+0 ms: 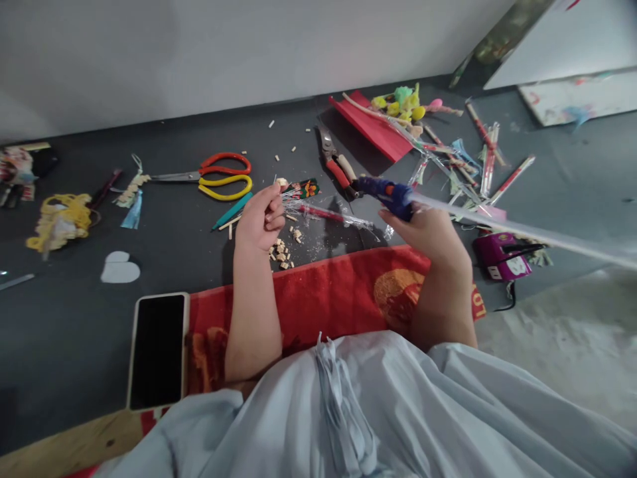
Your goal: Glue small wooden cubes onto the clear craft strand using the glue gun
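Note:
My left hand (pixel 261 216) is closed, its thumb and fingers pinching a small pale wooden piece (pixel 282 182). In my right hand (pixel 430 229) is a blue glue gun (pixel 393 194), its nozzle pointing left toward my other hand; a long translucent glue stick (pixel 522 228) runs out of its back to the right. Beneath my left hand lies a small heap of pale wooden bits (pixel 281 252). A dark green patterned piece (pixel 302 189) and a red stick in clear wrap (pixel 323 212) lie between the hands. Pliers with red and white handles (pixel 337 166) rest just beyond the glue gun.
Scissors with orange and yellow handles (pixel 223 176) lie at left, near yellow yarn (pixel 62 222) and a white heart shape (pixel 120 268). A phone (pixel 158 352) lies front left beside a red towel (pixel 328 285). Red paper (pixel 373 126), wrapped sticks (pixel 490 159) and a purple power socket (pixel 502 255) occupy the right.

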### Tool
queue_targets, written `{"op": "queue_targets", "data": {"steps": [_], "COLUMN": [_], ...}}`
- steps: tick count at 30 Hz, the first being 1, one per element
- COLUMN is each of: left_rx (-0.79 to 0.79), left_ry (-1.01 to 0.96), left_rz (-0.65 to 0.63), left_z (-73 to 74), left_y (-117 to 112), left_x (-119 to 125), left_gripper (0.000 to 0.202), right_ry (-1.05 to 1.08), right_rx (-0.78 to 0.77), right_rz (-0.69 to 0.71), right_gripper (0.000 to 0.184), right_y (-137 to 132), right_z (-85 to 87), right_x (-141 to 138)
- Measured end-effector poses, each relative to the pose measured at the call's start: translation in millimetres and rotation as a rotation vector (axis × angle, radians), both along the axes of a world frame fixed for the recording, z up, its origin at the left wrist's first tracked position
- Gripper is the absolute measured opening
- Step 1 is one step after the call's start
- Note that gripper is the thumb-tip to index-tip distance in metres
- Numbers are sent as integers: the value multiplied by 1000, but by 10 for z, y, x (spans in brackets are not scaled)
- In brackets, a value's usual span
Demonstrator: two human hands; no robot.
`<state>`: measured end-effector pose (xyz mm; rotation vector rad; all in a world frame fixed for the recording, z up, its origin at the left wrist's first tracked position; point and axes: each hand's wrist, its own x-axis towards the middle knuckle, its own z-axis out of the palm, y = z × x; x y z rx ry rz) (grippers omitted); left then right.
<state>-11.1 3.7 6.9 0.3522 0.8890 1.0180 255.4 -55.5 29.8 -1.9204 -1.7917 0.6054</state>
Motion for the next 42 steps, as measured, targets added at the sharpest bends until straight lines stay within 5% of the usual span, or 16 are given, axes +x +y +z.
{"op": "queue_targets", "data": {"steps": [5, 10, 14, 17, 21, 27, 33, 42], "left_rx": [10, 44, 76, 87, 53, 97, 93, 10], "left_ry": [-3, -7, 14, 42, 106, 53, 30, 101], "left_rz": [18, 46, 97, 127, 141, 153, 192, 197], "left_z": [12, -6, -60, -88, -89, -132, -91, -29], "left_y": [5, 8, 27, 38, 43, 58, 33, 24], "left_x": [-24, -52, -73, -84, -97, -139, -117, -92], "left_gripper": [15, 13, 12, 12, 11, 9, 12, 13], "right_ry": [-524, -597, -603, -613, -520, -377, -362, -465], "right_rx": [-6, -73, -201, -237, -169, -120, -112, -124], "right_rz": [-59, -71, -12, 19, 151, 505, 533, 564], "right_gripper": [32, 34, 42, 41, 16, 17, 19, 27], "right_y": [-127, -218, -220, -156, -16, 95, 99, 115], "right_z": [-133, -252, -102, 104, 235, 15, -181, -215], "right_x": [264, 355, 294, 131, -229, -847, -1186, -1322]}}
